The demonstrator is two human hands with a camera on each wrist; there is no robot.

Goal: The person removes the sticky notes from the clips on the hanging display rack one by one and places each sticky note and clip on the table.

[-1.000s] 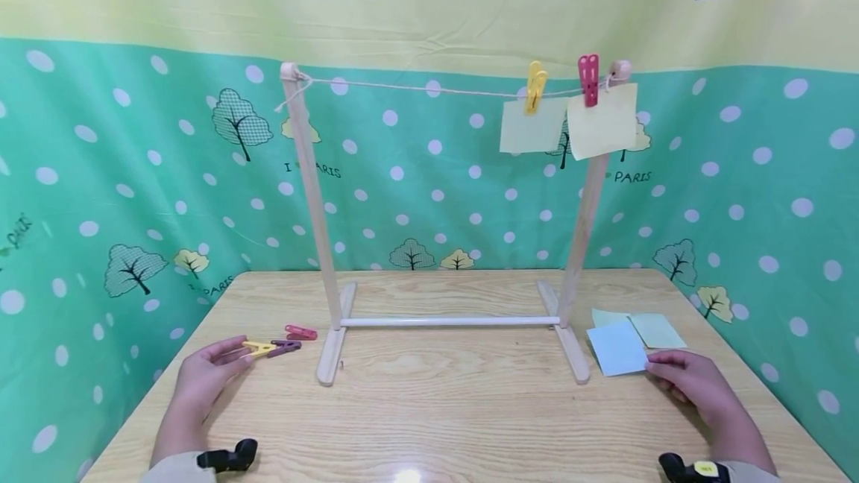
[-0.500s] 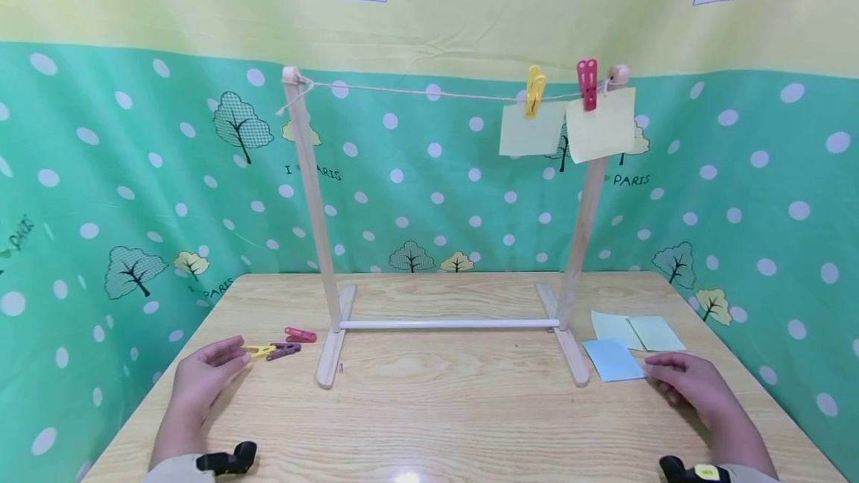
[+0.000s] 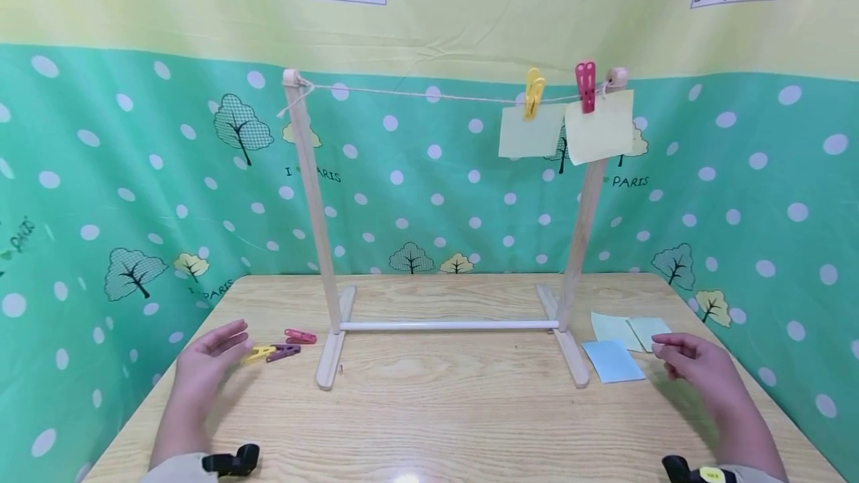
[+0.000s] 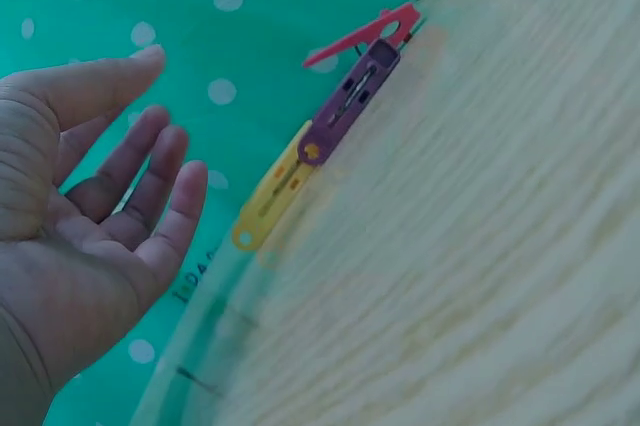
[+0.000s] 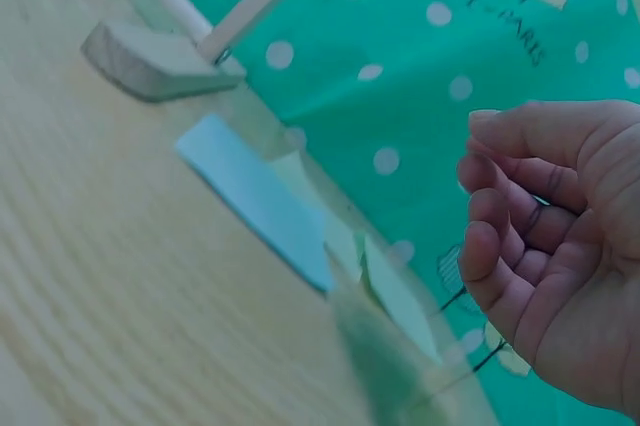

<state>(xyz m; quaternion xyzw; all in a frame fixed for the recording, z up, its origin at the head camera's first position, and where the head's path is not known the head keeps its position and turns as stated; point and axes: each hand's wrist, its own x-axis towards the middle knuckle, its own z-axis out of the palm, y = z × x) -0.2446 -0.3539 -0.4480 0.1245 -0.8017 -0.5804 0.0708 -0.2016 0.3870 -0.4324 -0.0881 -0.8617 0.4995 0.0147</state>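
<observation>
My left hand [image 3: 209,355] hovers beside the clothespins at the table's left, fingers relaxed and holding nothing. Nearest to it lies a yellow clothespin [image 4: 270,196], then a purple clothespin [image 4: 348,106] and a pink clothespin [image 3: 300,336]. On the right, my right hand [image 3: 694,364] is raised just off the paper, its loosely bent fingers holding nothing in the right wrist view. A blue paper square [image 3: 614,361] lies in front of two pale green paper squares [image 3: 614,328]. The fingers overlap the right green square in the head view.
A wooden rack [image 3: 312,200] stands mid-table with a string [image 3: 403,92] across its top. From the string hang a pale green paper [image 3: 530,134] under a yellow clothespin [image 3: 533,95] and a cream paper [image 3: 599,133] under a pink clothespin [image 3: 586,88]. A patterned curtain surrounds the table.
The right hand has let go of the blue paper square, which now lies flat, and has lifted away. My left hand has drawn up and back from the yellow clothespin.
</observation>
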